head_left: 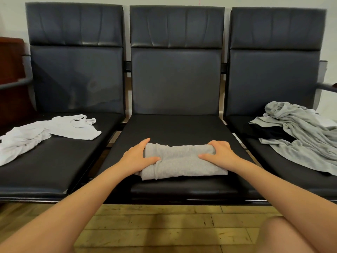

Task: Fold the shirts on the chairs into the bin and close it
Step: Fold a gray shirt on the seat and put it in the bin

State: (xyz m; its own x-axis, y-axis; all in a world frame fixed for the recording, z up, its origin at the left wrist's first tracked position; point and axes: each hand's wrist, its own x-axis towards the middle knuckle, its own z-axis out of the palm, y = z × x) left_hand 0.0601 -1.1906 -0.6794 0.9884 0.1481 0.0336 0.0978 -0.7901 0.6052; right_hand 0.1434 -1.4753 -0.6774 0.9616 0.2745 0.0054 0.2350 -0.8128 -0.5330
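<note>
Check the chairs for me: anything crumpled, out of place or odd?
Two shirts lie unfolded: a white one crumpled on the left seat, a grey one heaped over something black on the right seat. No bin is in view.

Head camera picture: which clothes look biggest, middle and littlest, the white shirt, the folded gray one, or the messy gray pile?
1. Messy gray pile, partly cut off at the edge.
2. White shirt, close behind, so that order is unsure.
3. Folded gray shirt, held by left hand and right hand.

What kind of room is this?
Probably a waiting area or lobby: three joined black padded chairs stand against a plain wall on a wooden plank floor.
</note>
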